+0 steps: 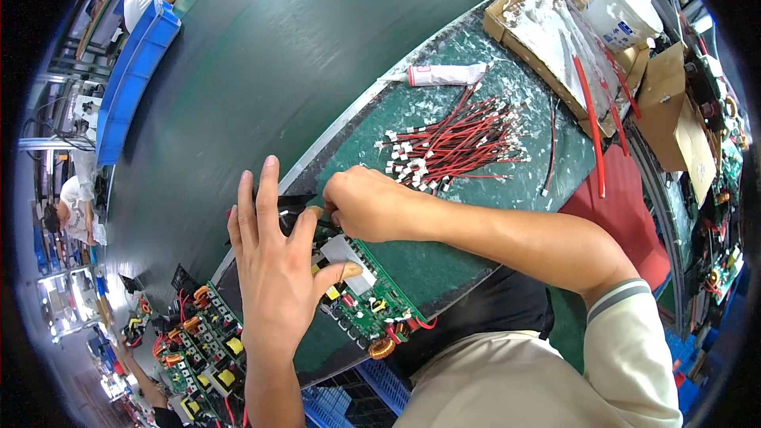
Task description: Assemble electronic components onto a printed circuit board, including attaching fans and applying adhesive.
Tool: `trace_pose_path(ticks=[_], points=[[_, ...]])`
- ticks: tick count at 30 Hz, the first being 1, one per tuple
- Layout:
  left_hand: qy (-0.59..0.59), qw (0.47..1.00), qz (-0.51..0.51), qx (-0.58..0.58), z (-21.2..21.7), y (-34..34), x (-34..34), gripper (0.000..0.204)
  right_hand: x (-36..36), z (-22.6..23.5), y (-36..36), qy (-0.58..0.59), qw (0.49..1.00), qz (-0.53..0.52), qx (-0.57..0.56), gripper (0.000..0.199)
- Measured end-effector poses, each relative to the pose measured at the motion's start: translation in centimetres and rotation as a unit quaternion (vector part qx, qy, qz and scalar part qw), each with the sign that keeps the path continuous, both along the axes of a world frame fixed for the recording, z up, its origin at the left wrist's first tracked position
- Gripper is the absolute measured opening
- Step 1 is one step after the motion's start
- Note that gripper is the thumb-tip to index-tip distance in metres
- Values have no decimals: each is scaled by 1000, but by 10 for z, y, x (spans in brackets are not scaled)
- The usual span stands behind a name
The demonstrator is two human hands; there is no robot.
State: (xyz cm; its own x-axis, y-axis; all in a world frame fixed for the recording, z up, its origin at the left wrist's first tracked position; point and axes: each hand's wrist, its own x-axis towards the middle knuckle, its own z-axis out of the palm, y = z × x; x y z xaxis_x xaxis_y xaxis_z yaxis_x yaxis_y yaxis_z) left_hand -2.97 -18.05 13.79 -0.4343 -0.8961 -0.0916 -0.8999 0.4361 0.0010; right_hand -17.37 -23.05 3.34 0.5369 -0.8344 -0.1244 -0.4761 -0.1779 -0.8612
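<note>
A green circuit board (386, 299) lies on the work table in front of me, with a silver heat sink, a copper coil at its near end and small parts. My left hand (277, 269) rests over its left side with fingers stretched and spread, the thumb against the heat sink. At the board's far end my right hand (369, 204) is closed, knuckles up; whatever its fingers hold is hidden. Black parts (292, 210) show between the two hands. Just beyond my right hand lies a pile of red and black wires (468, 143) with white connectors.
A white tube (448, 74) lies behind the wires. At the far right stand a smeared cardboard box (515, 41) with red sticks and a white bucket (622, 12). More circuit boards (198, 341) sit at the left, near a conveyor (230, 79) with a blue bin (135, 79). Other people work beyond.
</note>
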Motion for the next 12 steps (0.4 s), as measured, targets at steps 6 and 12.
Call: trace_pose_path(ticks=[6,12], points=[[-1,1000,3,-2,-3,4,1,64,0,1,-2,9,1000,4,4,12],[-6,1000,8,-14,-4,11,0,61,-1,0,1,1,1000,7,-12,13]])
